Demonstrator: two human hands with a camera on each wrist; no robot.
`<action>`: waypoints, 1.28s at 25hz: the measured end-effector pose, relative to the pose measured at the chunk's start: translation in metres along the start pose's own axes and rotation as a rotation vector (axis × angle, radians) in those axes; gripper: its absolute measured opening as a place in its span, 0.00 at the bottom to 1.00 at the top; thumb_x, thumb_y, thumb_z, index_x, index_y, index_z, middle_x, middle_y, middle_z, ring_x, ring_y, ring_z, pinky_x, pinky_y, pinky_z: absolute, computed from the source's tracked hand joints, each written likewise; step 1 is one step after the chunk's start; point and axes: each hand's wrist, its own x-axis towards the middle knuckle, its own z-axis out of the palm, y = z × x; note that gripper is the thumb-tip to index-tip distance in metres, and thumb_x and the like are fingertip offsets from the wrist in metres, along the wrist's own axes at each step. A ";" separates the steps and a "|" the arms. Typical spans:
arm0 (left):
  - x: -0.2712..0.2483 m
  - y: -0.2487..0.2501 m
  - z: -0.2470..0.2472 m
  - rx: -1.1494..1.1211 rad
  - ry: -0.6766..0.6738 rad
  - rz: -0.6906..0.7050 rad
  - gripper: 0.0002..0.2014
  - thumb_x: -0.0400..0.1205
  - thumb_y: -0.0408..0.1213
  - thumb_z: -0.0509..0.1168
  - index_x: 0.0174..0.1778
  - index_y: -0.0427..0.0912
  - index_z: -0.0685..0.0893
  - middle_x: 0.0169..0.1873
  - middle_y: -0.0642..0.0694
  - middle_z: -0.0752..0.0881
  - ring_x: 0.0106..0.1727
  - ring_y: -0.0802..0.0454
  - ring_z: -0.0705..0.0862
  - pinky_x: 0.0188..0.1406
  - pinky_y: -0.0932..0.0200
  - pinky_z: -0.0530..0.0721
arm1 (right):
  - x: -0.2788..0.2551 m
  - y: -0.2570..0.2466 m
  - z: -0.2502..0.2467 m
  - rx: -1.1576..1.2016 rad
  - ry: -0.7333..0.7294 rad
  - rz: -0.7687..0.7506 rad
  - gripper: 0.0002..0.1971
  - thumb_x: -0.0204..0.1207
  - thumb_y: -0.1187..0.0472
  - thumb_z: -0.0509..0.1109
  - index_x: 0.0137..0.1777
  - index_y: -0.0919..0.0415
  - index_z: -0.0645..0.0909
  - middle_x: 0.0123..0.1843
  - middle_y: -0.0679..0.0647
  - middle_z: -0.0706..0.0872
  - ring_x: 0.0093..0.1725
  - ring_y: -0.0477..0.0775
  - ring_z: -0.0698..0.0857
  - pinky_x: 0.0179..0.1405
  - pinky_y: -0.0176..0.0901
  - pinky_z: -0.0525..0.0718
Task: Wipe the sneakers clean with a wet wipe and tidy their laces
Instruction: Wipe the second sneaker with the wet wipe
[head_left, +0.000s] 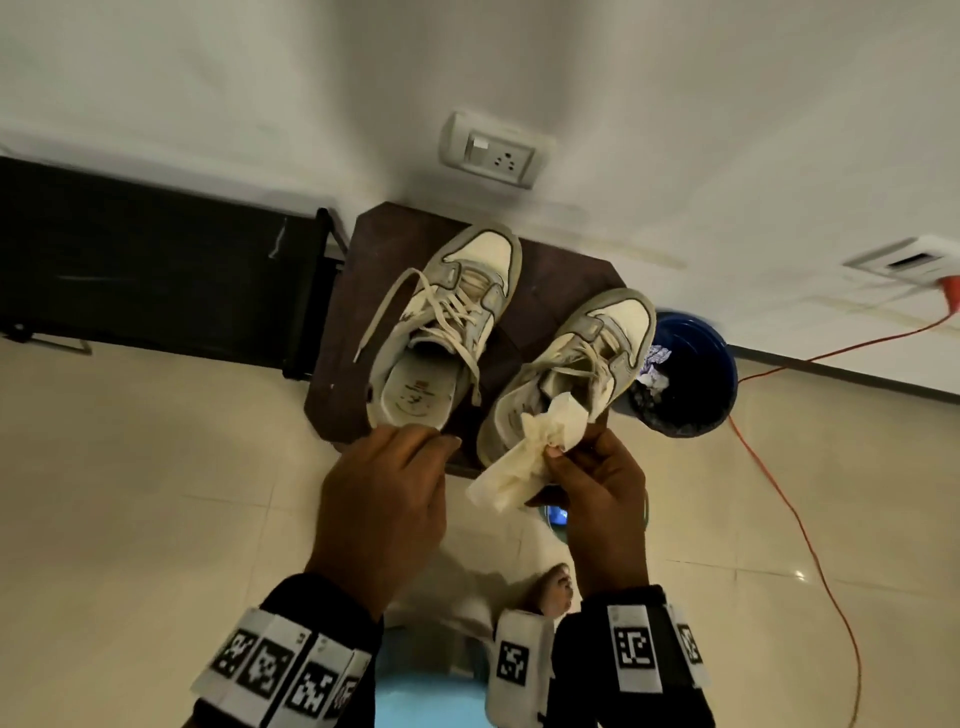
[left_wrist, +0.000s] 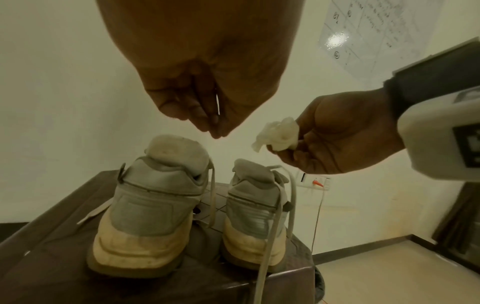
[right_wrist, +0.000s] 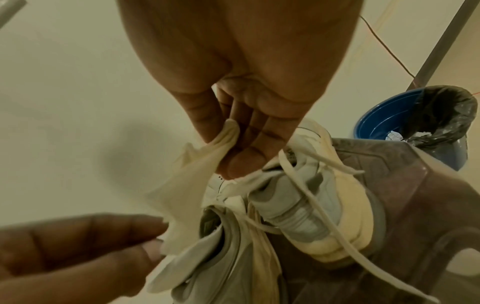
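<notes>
Two worn white-and-grey sneakers stand on a dark brown stool (head_left: 561, 280), toes to the wall. The left sneaker (head_left: 447, 322) (left_wrist: 148, 216) has untied laces (head_left: 384, 312) trailing off its side. The right sneaker (head_left: 571, 364) (left_wrist: 252, 216) (right_wrist: 298, 205) has a loose lace hanging down over its heel. My right hand (head_left: 571, 452) (left_wrist: 298, 152) (right_wrist: 228, 156) pinches a crumpled wet wipe (head_left: 519, 467) (left_wrist: 279, 133) (right_wrist: 192, 185) just above the right sneaker's heel. My left hand (head_left: 410, 441) (left_wrist: 215, 127) hovers over the left sneaker's heel, fingers together and holding nothing, close to the wipe's lower end.
A blue bin (head_left: 696, 374) with a black liner and crumpled paper stands right of the stool. An orange cable (head_left: 800, 519) runs across the tiled floor on the right. A dark bench (head_left: 156, 270) lies left of the stool, and a wall socket (head_left: 493, 156) sits above it.
</notes>
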 end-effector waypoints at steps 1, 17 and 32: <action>0.002 -0.004 -0.002 -0.007 -0.049 0.019 0.14 0.79 0.40 0.58 0.46 0.42 0.90 0.40 0.47 0.90 0.38 0.50 0.87 0.34 0.59 0.84 | 0.000 0.003 0.009 -0.015 0.006 0.006 0.11 0.77 0.74 0.66 0.53 0.59 0.82 0.43 0.52 0.91 0.44 0.57 0.88 0.33 0.53 0.88; 0.039 0.013 0.024 0.366 -0.430 -0.273 0.27 0.70 0.43 0.76 0.65 0.45 0.78 0.58 0.45 0.84 0.44 0.46 0.89 0.34 0.53 0.87 | -0.003 0.029 0.034 0.053 0.013 0.013 0.09 0.68 0.65 0.67 0.48 0.58 0.83 0.42 0.56 0.91 0.44 0.57 0.90 0.42 0.57 0.88; 0.017 -0.112 -0.030 -0.519 -0.295 -0.630 0.18 0.72 0.66 0.64 0.52 0.61 0.83 0.48 0.58 0.88 0.52 0.55 0.85 0.57 0.51 0.83 | 0.016 -0.020 0.030 -0.010 0.002 -0.081 0.09 0.75 0.70 0.71 0.49 0.55 0.84 0.43 0.49 0.92 0.45 0.49 0.91 0.39 0.42 0.88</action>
